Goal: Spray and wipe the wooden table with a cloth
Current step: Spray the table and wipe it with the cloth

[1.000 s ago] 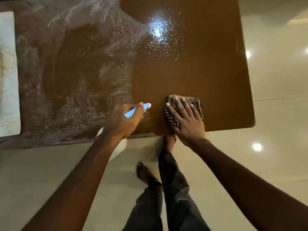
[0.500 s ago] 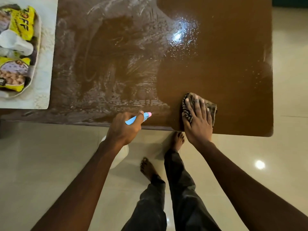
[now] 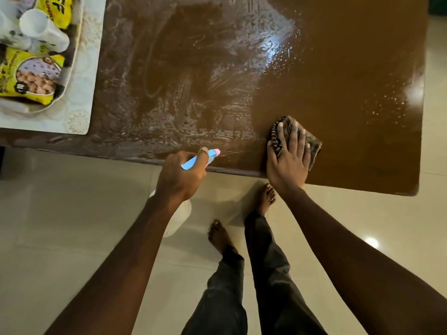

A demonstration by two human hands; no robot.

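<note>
The wooden table (image 3: 338, 81) fills the upper part of the view, with streaky wet smears over its left and middle and spray droplets near a light glare. My right hand (image 3: 287, 155) lies flat with spread fingers on a folded brown cloth (image 3: 312, 141) at the table's near edge. My left hand (image 3: 181, 175) is closed around a spray bottle (image 3: 179, 218) with a blue and pink nozzle, held just at the near edge, left of the cloth. The bottle's white body hangs below the hand, partly hidden.
A white patterned mat (image 3: 79, 88) lies on the table's far left, bearing a tray (image 3: 70, 76) with yellow snack packets and white cups. Below the table edge are a glossy cream tiled floor (image 3: 72, 238) and my bare feet.
The view has shifted so the table's left end with the mat and tray has come in. My right hand and cloth stay at the near edge; my left hand keeps hold of the bottle.
</note>
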